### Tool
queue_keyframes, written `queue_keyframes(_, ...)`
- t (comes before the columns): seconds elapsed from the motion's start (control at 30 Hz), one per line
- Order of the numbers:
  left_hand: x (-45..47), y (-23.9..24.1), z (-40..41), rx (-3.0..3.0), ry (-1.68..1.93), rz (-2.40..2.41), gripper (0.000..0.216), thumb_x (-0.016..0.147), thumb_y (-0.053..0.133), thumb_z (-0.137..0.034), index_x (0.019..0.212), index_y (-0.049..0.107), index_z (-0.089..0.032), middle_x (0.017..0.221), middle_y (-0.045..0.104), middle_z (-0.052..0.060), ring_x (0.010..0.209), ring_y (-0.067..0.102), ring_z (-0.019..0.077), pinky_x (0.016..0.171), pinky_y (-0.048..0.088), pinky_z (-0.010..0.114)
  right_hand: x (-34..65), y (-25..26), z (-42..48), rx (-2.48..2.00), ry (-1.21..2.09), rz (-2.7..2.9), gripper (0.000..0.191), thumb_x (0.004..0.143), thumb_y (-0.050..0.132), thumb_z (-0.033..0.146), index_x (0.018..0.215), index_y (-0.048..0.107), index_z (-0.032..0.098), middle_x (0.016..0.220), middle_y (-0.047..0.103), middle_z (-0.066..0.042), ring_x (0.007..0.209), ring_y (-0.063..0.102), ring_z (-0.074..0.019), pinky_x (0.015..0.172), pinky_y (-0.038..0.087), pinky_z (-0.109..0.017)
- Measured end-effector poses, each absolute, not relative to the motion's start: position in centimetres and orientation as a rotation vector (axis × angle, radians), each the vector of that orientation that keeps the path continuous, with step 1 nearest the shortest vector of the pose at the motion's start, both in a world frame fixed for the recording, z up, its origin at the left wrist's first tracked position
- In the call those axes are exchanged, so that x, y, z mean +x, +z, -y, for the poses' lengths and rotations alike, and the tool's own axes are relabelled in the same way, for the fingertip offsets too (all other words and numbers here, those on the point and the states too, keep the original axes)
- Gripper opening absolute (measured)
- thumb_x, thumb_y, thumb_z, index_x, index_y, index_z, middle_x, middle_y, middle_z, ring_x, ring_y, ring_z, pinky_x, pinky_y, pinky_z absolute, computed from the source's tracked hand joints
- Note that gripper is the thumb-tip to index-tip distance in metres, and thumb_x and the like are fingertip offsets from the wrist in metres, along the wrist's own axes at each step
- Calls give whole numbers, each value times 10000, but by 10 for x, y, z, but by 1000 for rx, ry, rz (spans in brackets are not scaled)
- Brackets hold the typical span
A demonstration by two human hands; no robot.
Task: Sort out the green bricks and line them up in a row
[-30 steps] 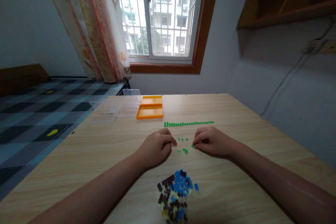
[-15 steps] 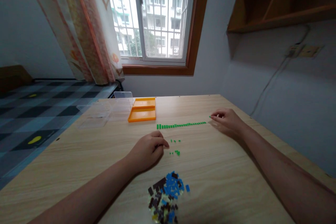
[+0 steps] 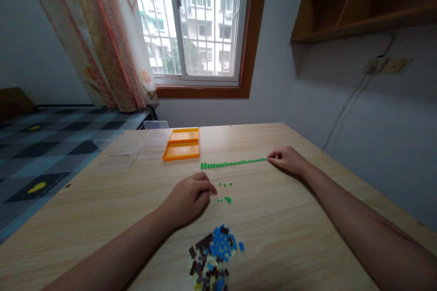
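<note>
A long row of small green toy bricks [image 3: 232, 163] runs left to right across the wooden table, with larger pieces at its left end. At the row's right end, my right hand [image 3: 287, 159] is closed in a pinch on a tiny green brick, mostly covered by the fingertips. My left hand [image 3: 191, 198] rests on the tabletop with loosely bent fingers, the forefinger apart from the thumb and nothing visible between them. Just right of its fingertips lie several loose green bricks [image 3: 228, 200], and a few more sit slightly farther back.
A mixed pile of blue, brown and pale bricks [image 3: 213, 254] lies near me. Behind the row stands an orange two-part tray [image 3: 181, 150], with clear plastic boxes [image 3: 119, 152] to its left. A window, a bed and a wall shelf [image 3: 362, 22] surround the table [image 3: 290, 227].
My right hand has come down and toward me, bringing its green brick to the row's right end. My left hand keeps its place on the table. The view has shifted slightly.
</note>
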State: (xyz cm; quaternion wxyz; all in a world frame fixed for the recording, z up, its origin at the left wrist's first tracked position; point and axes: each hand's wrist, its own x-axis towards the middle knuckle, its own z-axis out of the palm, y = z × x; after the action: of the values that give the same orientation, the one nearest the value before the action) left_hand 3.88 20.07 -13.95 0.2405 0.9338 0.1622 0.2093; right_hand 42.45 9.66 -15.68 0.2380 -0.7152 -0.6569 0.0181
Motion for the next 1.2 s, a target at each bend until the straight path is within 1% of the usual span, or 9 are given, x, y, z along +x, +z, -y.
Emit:
queue_keyframes(0.17,39,-140,-201,2552,577,-449,320,791,499,-14,856,750,-200,899,648,30,835,623,160,775,484,279,424,-157,-95,-1834,8,1806,255,888,606,340,918,797,174,858,731,-78,708,616,-162,669,452,-271)
queue_keyframes(0.3,39,-139,-201,2555,578,-443,322,794,497,-14,861,752,-198,904,646,31,835,622,160,779,484,280,420,-157,-95,-1780,46,1841,269,897,594,339,924,802,172,836,714,-73,680,598,-151,635,434,-264)
queue_keyframes(0.7,39,-139,-200,2559,569,-449,314,793,496,-23,851,749,-199,898,641,29,844,619,159,796,483,283,415,-153,-93,-1795,15,1859,261,895,588,328,868,801,180,796,703,-66,685,602,-158,641,423,-272)
queue_keyframes(0.83,39,-139,-201,2558,570,-446,320,790,494,-23,857,750,-201,903,645,32,844,621,161,798,485,288,418,-153,-93,-1812,5,1842,258,881,586,318,820,792,175,770,697,-65,672,601,-160,635,422,-276)
queue_keyframes(1.03,39,-138,-200,2556,558,-456,316,793,487,-37,857,750,-201,911,649,37,847,621,164,794,492,290,421,-155,-94,-1807,22,1846,233,865,591,292,799,781,175,819,710,-62,684,617,-151,650,442,-270)
queue_keyframes(1.2,39,-139,-200,2565,566,-442,315,798,481,-46,855,748,-203,908,653,38,849,624,166,785,499,287,418,-153,-93,-1810,-2,1847,231,873,589,286,808,782,175,833,715,-66,724,635,-164,689,455,-281)
